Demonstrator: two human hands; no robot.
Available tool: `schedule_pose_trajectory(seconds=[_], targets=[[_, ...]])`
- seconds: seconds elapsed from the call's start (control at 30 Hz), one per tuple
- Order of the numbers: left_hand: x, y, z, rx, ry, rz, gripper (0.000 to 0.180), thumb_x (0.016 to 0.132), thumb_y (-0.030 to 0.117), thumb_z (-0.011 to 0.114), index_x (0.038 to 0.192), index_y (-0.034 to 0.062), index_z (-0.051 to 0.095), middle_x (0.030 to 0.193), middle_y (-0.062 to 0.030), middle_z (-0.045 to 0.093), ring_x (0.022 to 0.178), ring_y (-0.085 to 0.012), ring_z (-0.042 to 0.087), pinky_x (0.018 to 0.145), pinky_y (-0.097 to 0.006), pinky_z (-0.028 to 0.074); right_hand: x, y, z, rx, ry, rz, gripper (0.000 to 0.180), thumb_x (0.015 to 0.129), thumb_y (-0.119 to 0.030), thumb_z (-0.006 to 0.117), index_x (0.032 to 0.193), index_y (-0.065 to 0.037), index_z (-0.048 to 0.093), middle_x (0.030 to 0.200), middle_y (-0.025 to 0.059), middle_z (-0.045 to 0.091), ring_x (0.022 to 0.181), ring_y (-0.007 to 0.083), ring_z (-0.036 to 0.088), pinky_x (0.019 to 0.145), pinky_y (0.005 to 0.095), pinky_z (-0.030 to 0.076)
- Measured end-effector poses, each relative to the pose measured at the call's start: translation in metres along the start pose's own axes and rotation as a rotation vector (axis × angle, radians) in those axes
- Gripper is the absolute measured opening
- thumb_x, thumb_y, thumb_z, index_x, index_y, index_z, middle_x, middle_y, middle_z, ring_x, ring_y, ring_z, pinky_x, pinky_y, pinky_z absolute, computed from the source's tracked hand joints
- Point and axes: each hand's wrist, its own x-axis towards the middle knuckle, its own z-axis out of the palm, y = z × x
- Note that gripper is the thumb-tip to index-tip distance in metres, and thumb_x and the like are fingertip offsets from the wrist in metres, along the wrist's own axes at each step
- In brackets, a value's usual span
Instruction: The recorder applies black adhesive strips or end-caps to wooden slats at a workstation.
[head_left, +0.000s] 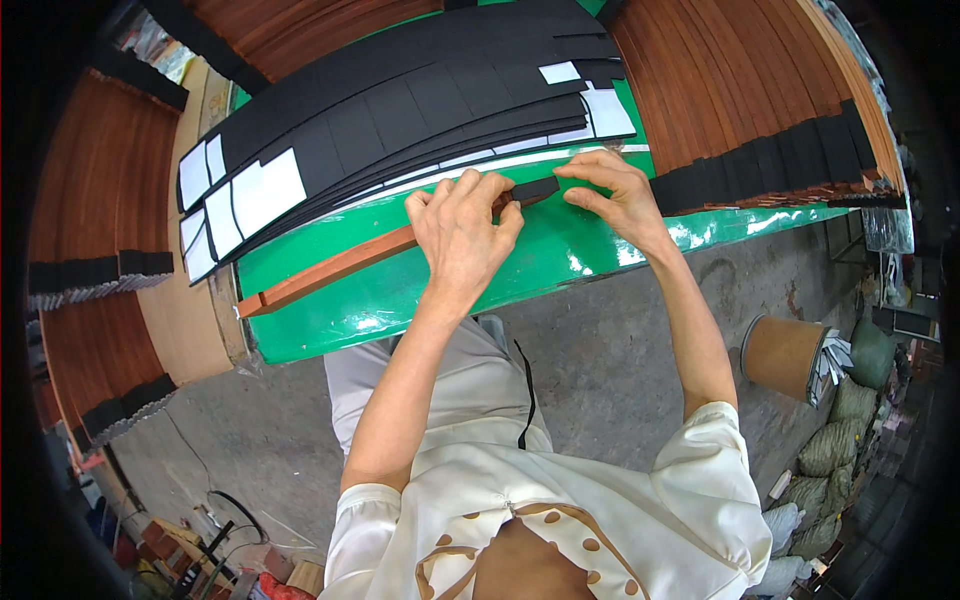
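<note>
nearest, a white short-sleeved shirt point(585, 510) with a brown-dotted collar is filling the lower middle, and pale trousers point(470, 375) are showing beyond it, by the desk's front edge. both bare forearms are reaching forward over the desk. the left hand point(463, 225) is holding a long brown slat point(340, 268) near its black end point(537, 191); that grip is curling over the slat, fingers on top and thumb against the near side. the right hand point(615, 195) is hovering at the black end's tip, its grip standing slightly open, a small gap showing between thumb and forefinger; whether a fingertip is touching the tip, i cannot tell. the slat is slanting along the front of the green desk point(590, 245), its plain end pointing left.

behind it, overlapping black sheets point(400, 100) are lying in layers, white patches point(265, 185) showing among them. a stack of black-ended brown slats point(735, 80) is standing to their right, and more brown slats point(100, 190) are standing at the far left.
</note>
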Motion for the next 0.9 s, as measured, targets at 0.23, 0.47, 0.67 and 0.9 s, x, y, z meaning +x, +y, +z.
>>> schedule_pose_trajectory(seconds=[0.23,0.47,0.67,0.9], targets=[[-0.001,0.0,0.001,-0.003,0.034,0.075,0.018,0.071,0.015,0.067,0.089,0.0136,0.066,0.07,0.0031,0.056,0.068,-0.0147,0.051,0.07,-0.034,0.029,0.003,0.005,0.01,0.012,0.048,-0.032,0.022,0.075,-0.012,0.07,0.096,-0.008,0.069,0.092,0.0045,0.063,0.09,0.0196,0.058,0.077,0.0313,0.047],[-0.002,-0.005,0.007,0.101,0.071,0.263,0.024,0.071,0.011,0.067,0.094,0.0179,0.067,0.071,0.0048,0.054,0.065,-0.0143,0.048,0.068,-0.033,0.031,0.001,0.005,0.014,0.008,0.096,-0.069,0.02,0.077,-0.008,0.067,0.096,-0.003,0.066,0.093,0.0073,0.063,0.087,0.0224,0.06,0.075,0.0324,0.048],[-0.007,-0.02,0.001,0.269,0.144,0.418,0.027,0.072,0.014,0.061,0.098,0.0225,0.065,0.068,0.0033,0.047,0.065,-0.0157,0.046,0.062,-0.033,0.032,-0.001,-0.01,0.03,0.198,0.106,0.123,0.016,0.083,-0.01,0.062,0.097,-0.001,0.063,0.092,0.0085,0.062,0.085,0.0195,0.06,0.074,0.029,0.047],[-0.009,-0.009,0.007,0.199,0.139,0.371,0.03,0.073,0.014,0.059,0.101,0.0207,0.065,0.073,0.0035,0.05,0.067,-0.0147,0.049,0.063,-0.033,0.034,-0.011,-0.01,0.062,0.12,0.348,0.26,0.013,0.09,-0.014,0.054,0.095,-0.002,0.053,0.086,0.0063,0.052,0.075,0.0165,0.049,0.07,0.0294,0.042]])
